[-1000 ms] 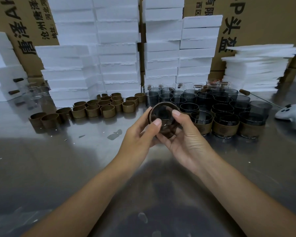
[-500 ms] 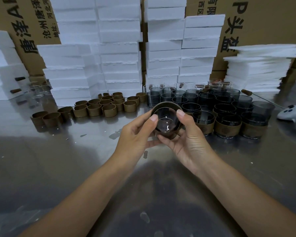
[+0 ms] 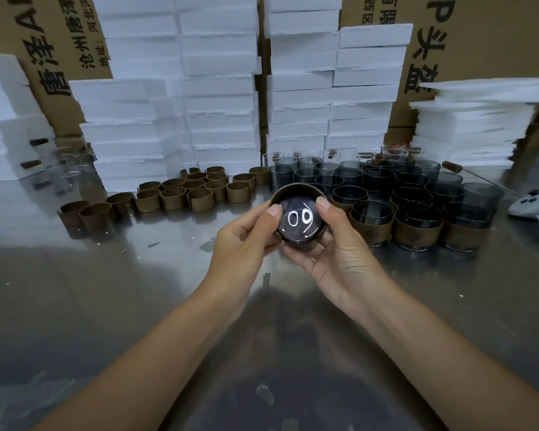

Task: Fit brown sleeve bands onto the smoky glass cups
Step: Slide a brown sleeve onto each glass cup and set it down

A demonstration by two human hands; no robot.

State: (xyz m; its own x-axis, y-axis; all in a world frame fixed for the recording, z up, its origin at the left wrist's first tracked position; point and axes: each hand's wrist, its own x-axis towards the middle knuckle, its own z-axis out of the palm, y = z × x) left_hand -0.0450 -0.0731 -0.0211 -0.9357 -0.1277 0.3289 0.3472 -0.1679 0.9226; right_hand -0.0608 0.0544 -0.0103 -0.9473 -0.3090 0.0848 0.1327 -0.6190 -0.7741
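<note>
A smoky glass cup [image 3: 297,222] with a brown sleeve band [image 3: 293,189] round it is held above the metal table, its base facing me and reflecting lights. My left hand [image 3: 246,241] grips it from the left, thumb on the base edge. My right hand [image 3: 336,253] cups it from below and right, thumb on the rim of the band. Loose brown bands [image 3: 175,199] lie in rows at the left. Bare smoky cups [image 3: 377,178] stand behind, and banded cups [image 3: 417,227] stand in the front row at the right.
Stacks of white foam blocks [image 3: 218,88] and cardboard boxes [image 3: 59,42] wall off the back. Thin foam sheets [image 3: 473,126] are piled at the right. A white controller [image 3: 532,206] lies at the right edge. The steel table [image 3: 106,290] carries small scraps.
Both hands have tilted the cup so that its base turns toward me, and the band now sits further round it. The hands stay in the same place.
</note>
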